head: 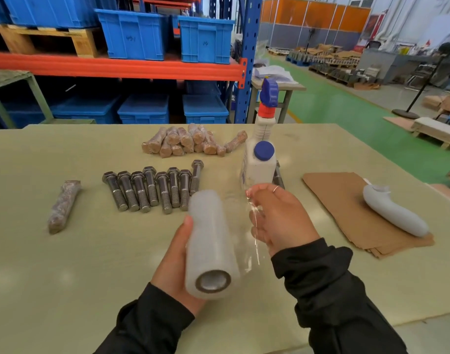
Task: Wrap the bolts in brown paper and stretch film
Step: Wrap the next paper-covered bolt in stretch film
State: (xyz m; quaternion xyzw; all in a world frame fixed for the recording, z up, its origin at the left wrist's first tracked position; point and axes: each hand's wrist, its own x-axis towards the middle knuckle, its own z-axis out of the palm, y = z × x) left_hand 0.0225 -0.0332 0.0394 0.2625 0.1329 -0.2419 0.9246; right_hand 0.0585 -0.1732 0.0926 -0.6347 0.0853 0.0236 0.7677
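Far on the pale green counter (65, 264) lay a pile of paper-and-film wrapped bolts (190, 142); one more wrapped bolt (63, 206) sat left. Eight bare steel bolts (152, 186) waited mid-counter. Left hand (175, 261) clamped the clear stretch film roll (211, 245); right hand (282, 221) pinched its loose end. Brown paper sheets (346, 200) lay right.

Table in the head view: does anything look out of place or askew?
One wrapped bolt lies alone at the left, apart from the pile of wrapped bolts at the back. Another bare bolt sits half hidden behind the white bottle, away from the row.
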